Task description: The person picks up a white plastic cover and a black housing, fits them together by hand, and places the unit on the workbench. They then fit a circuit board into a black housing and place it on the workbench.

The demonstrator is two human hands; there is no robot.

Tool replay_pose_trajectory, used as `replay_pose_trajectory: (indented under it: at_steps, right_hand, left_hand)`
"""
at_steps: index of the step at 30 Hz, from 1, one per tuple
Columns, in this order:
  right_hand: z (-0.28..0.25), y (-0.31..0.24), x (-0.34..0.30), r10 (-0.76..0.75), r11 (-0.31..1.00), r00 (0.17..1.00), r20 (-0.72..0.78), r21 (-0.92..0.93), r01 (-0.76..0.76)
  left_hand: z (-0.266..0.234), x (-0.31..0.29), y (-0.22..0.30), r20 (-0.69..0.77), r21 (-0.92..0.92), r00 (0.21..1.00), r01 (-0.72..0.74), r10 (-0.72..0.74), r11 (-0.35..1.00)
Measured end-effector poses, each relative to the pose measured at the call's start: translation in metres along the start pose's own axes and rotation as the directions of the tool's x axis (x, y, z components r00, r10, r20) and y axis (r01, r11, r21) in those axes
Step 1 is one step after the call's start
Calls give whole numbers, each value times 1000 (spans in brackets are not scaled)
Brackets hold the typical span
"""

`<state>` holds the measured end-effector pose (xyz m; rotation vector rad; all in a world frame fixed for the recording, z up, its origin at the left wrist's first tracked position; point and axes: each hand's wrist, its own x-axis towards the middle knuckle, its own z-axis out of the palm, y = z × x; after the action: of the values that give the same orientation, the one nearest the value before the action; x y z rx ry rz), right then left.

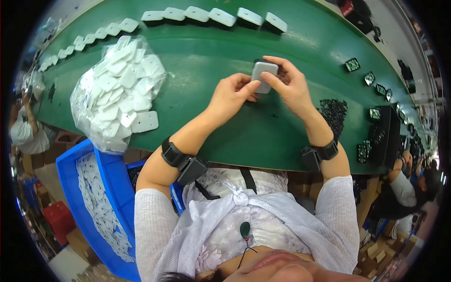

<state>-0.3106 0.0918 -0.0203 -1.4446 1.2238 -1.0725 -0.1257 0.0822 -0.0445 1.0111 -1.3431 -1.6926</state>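
Observation:
Both my hands hold a small device case (264, 70) above the green table, its pale grey rounded cover facing up and a dark edge showing at the top. My left hand (232, 95) pinches its lower left corner between thumb and fingers. My right hand (292, 84) wraps round its right side, thumb pressed on the cover and fingers behind. To the left, a clear plastic bag (157, 70) lies open with many loose white covers (108, 83) in it. One white cover (144, 122) lies at the bag's near right edge.
White-topped cases (197, 14) form a long row along the table's far side. A pile of small black parts (333, 115) lies right of my right forearm. Circuit boards in black shells (374, 113) line the right, by a black box (386, 136). A blue bin (115, 188) stands lower left.

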Motion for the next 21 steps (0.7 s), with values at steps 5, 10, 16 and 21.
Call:
replay_pose_trajectory:
  at_steps: [5, 10, 16, 21]
  right_hand:
    - [-27, -11, 15, -91, 991, 995, -38, -98, 87]
    - [-88, 1, 65, -185, 885, 976, -112, -450, 116]
    - [-160, 31, 126, -101, 782, 993, -65, -622, 39]
    - [-210, 72, 157, 187, 845, 977, 106, -525, -104]
  left_hand:
    - [0, -14, -5, -13, 122, 990, -140, 143, 983]
    - [-41, -75, 10, -51, 672, 880, -319, 471, 668]
    - [-84, -151, 23, -195, 776, 802, -226, 565, 589]
    - [-134, -235, 48, -509, 830, 459, 38, 728, 556]
